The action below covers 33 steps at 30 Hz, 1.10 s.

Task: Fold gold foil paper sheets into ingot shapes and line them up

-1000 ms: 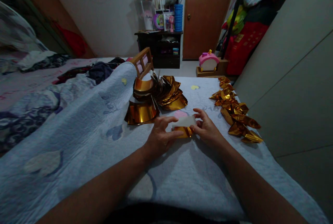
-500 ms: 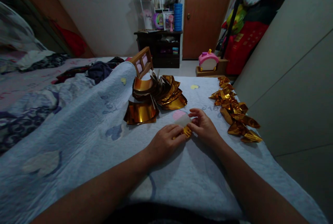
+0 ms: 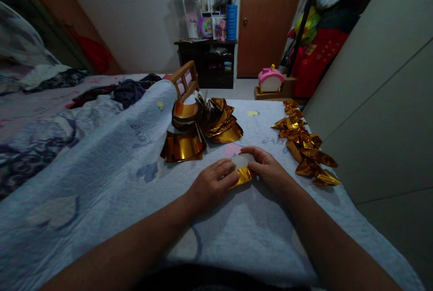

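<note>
one gold paper (image 3: pixel 243 176) is held lengthwise between left hand (image 3: pixel 210 184) and right hand (image 3: pixel 269 170), fingers (image 3: pixel 223 163) nearly closed on its ends.

You have two grips (left grip (image 3: pixel 211 182), right grip (image 3: pixel 269 167)), one gold-and-white piece (image 3: pixel 242 176), one heap of gold sheets (image 3: pixel 184 145) too overlapped to count, one row of folded gold pieces (image 3: pixel 304 138) likewise uncountable, one pink toy (image 3: pixel 271 74), one blue container (image 3: pixel 232 22), one dark cabinet (image 3: pixel 216 82) and one door (image 3: pixel 259 25).
</note>
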{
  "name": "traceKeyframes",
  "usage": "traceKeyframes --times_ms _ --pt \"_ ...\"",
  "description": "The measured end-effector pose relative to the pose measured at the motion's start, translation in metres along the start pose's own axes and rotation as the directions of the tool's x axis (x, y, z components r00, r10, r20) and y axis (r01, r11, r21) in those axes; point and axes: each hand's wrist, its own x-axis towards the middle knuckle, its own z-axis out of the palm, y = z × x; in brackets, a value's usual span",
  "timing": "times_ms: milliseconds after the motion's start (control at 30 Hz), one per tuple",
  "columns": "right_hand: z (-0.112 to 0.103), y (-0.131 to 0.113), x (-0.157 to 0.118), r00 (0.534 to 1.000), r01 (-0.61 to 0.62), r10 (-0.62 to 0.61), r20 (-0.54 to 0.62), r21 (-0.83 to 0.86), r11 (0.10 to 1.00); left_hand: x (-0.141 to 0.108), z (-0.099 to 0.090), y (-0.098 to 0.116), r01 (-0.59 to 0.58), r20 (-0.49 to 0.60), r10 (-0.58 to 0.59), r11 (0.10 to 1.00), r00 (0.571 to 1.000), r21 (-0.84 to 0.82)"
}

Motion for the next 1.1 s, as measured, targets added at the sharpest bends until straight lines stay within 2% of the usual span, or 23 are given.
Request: traceKeyframes --times_ms 133,300,600,767,933,1100 --pt "0.0 0.001 0.001 1.0 -0.015 0.014 0.024 0.072 0.997 -0.004 0.001 -0.005 -0.034 -0.062 0.03 0.998 0.998 -0.06" --pt "-0.002 0.006 0.003 1.0 -0.024 0.025 -0.008 0.053 0.998 -0.006 -0.001 -0.009 -0.085 -0.16 0.067 0.99 0.985 -0.11" --pt "-0.004 0.008 0.004 1.0 -0.002 0.002 -0.014 0.014 1.0 -0.006 -0.002 -0.001 -0.099 -0.139 0.069 0.969 0.988 -0.225" --pt "-0.004 0.008 0.004 1.0 0.028 -0.028 -0.01 0.0 1.0 -0.008 0.0 -0.001 -0.076 -0.119 0.056 0.982 0.991 -0.173" --pt "-0.006 0.012 0.006 0.995 0.064 -0.078 -0.068 -0.198 0.978 -0.006 0.002 -0.002 -0.061 -0.008 0.06 0.986 0.998 -0.155" --pt "-0.005 0.015 0.007 0.979 0.099 -0.175 -0.103 -0.507 0.856 -0.002 0.004 0.004 -0.006 0.126 0.03 0.982 0.992 -0.19"
